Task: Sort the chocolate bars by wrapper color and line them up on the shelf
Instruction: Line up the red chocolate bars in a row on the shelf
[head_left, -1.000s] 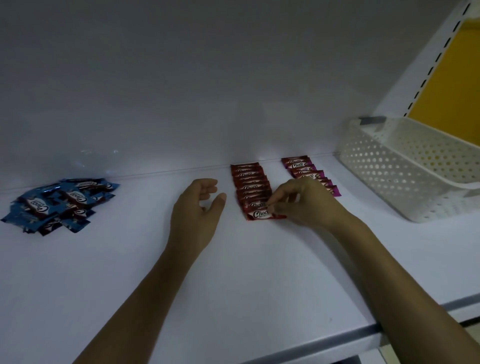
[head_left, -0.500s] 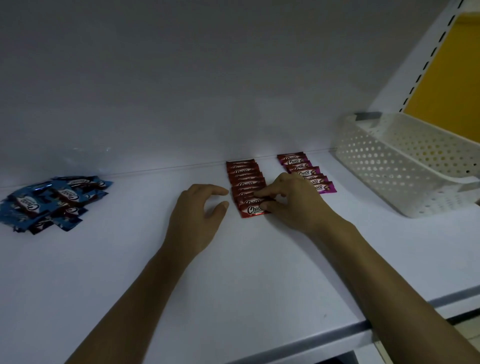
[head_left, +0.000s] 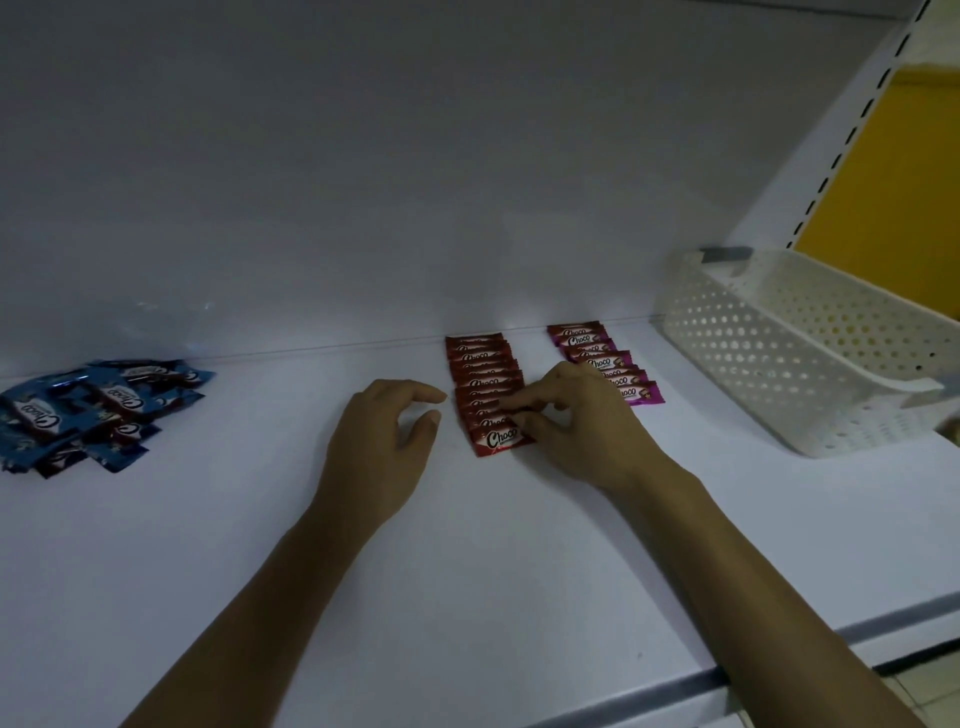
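The white shelf (head_left: 519, 571) carries everything. At its right end sits a white perforated basket (head_left: 779, 374). Far left lies a loose heap of blue bars (head_left: 88, 410) (unsorted, overlapping). The left hand (head_left: 379, 447) rests on the shelf just left of the red row (head_left: 483, 374), fingers loosely curled, holding nothing. The right hand (head_left: 576, 421) lies between the red row and the purple row (head_left: 597, 353), partly covering the latter. Its thumb and forefinger pinch the right end of the nearest red bar (head_left: 498, 439).
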